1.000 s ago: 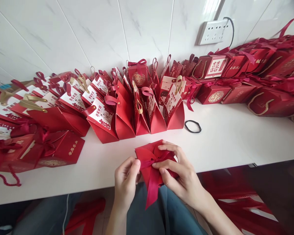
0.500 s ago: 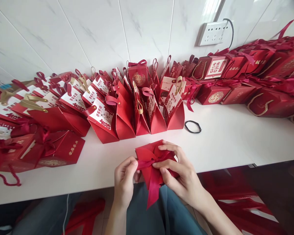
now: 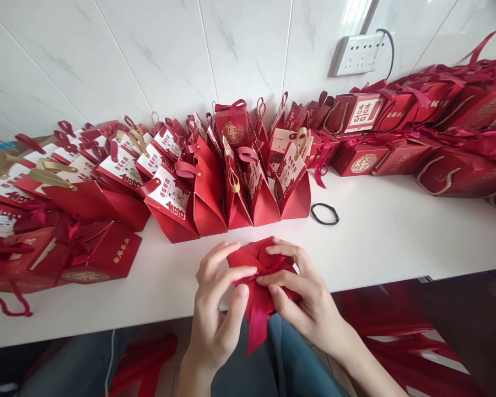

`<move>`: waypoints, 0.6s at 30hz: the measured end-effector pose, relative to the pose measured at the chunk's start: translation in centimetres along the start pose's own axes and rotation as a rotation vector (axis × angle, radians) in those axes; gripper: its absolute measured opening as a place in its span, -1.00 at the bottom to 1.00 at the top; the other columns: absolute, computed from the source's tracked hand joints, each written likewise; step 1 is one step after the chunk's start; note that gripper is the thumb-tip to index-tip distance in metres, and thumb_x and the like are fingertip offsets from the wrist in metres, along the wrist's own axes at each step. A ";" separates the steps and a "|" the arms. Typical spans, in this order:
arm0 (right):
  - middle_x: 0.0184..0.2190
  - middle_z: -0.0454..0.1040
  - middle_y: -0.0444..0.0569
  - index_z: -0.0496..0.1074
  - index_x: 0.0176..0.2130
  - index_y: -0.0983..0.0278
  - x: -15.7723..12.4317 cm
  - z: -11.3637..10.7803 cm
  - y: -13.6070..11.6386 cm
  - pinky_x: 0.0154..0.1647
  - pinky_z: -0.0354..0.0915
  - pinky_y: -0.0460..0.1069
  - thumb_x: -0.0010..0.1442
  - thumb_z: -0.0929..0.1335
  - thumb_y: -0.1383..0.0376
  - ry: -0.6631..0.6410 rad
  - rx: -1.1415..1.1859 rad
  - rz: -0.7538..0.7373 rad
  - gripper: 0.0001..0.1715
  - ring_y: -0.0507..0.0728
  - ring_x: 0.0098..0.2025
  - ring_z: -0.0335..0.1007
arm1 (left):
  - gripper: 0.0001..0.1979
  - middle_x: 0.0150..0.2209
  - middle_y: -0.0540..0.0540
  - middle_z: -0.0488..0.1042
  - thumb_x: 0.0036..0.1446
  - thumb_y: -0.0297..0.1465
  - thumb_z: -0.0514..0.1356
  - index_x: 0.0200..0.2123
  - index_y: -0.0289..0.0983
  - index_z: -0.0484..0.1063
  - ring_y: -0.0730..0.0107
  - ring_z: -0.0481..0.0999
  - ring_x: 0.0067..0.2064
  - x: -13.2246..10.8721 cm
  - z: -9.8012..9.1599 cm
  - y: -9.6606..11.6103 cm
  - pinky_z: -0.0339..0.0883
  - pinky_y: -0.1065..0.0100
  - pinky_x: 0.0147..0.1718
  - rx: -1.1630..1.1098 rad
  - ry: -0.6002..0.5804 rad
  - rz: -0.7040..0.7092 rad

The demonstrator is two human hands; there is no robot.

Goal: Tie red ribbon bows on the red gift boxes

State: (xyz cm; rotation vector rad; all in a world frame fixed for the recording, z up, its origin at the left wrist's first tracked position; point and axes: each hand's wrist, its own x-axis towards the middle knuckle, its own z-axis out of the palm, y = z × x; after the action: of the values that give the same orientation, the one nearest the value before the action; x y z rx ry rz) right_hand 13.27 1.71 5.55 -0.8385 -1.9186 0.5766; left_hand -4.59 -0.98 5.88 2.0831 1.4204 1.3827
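A small red gift box sits in front of me at the table's near edge, above my lap. A dark red satin ribbon crosses its top, with one tail hanging down the front. My right hand grips the box from the right, its index finger pressing the ribbon at the middle. On the other side my left hand is open, thumb and fingers apart. Its index fingertip reaches the ribbon's centre. The fingers partly cover the knot area, and the box's underside is hidden.
Several red gift bags with loop handles stand behind on the white table. Ribboned red boxes line the right, with more boxes at left. A black hair tie lies near the middle. A power socket is on the wall.
My left hand has let go of the ribbon's left end and spread its fingers, its index finger moving right to the middle of the ribbon. My right hand stays in place.
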 end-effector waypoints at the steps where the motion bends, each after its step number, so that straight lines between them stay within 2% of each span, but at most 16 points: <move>1: -0.01 0.37 0.12 0.56 -0.23 0.24 0.0 0.0 0.0 0.15 0.35 0.22 0.28 0.31 0.37 -0.004 -0.001 0.003 -0.80 0.29 0.23 0.24 | -0.79 0.16 -0.07 0.33 0.29 -0.44 0.05 -0.15 -0.15 0.48 0.21 0.26 0.25 -0.1 0.0 -0.2 0.19 0.20 0.19 0.012 0.002 0.010; 7: -0.01 0.37 0.12 0.56 -0.22 0.22 0.0 -0.1 -0.1 0.13 0.36 0.23 0.28 0.32 0.36 0.001 -0.007 0.000 -0.80 0.30 0.22 0.25 | -0.81 0.05 -0.11 0.42 0.23 -0.52 0.10 -0.19 -0.16 0.47 0.15 0.34 0.19 -0.6 -0.2 -1.3 0.29 0.09 0.13 0.021 0.015 0.038; 12: -0.01 0.37 0.13 0.56 -0.23 0.24 0.1 -0.1 0.0 0.15 0.36 0.22 0.27 0.31 0.39 0.010 0.000 -0.009 -0.79 0.29 0.22 0.25 | -0.81 -0.04 -0.12 0.45 0.21 -0.57 0.10 -0.23 -0.20 0.45 0.18 0.35 0.17 -1.1 -0.3 -1.8 0.31 0.14 0.09 -0.035 0.083 0.067; 16: -0.01 0.37 0.13 0.56 -0.23 0.23 0.1 0.0 0.0 0.15 0.35 0.23 0.28 0.31 0.38 0.006 0.001 0.000 -0.79 0.29 0.22 0.25 | -0.83 -0.08 -0.08 0.46 0.25 -0.52 0.08 -0.33 -0.21 0.44 0.29 0.41 0.09 -1.0 0.1 -1.6 0.34 0.29 0.04 -0.113 0.167 -0.026; 18: 0.00 0.37 0.13 0.56 -0.23 0.23 0.0 0.0 0.0 0.16 0.34 0.24 0.28 0.31 0.38 0.007 0.005 0.006 -0.79 0.30 0.22 0.24 | -0.79 -0.20 -0.05 0.46 0.27 -0.47 0.08 -0.43 -0.22 0.39 0.36 0.47 -0.06 -0.8 0.2 -1.5 0.37 0.40 -0.11 -0.142 0.258 -0.152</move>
State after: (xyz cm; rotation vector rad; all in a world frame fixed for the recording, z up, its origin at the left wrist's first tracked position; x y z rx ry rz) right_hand 13.29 1.72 5.54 -0.8416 -1.9085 0.5816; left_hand -5.31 -0.88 4.36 1.7217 1.4915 1.6813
